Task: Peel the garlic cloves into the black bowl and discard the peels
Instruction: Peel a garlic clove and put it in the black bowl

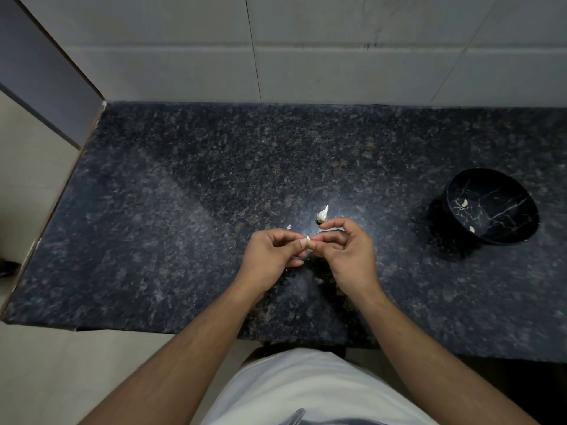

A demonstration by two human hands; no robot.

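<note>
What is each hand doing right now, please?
Left hand: pinching the garlic clove at its fingertips.
Right hand: fingers curled, pinching the same clove from the other side.

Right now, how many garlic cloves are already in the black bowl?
2. One peeled clove lies at the far left of the black bowl, the other clove near its front wall. The near wall may hide more.

Single view, head-worn, wide-angle. Looks steeply down and forward from above the person's torso onto the dark speckled granite countertop (184,194), close over it. Pale tiled wall (337,56) fills the top; edges bow outward.
</note>
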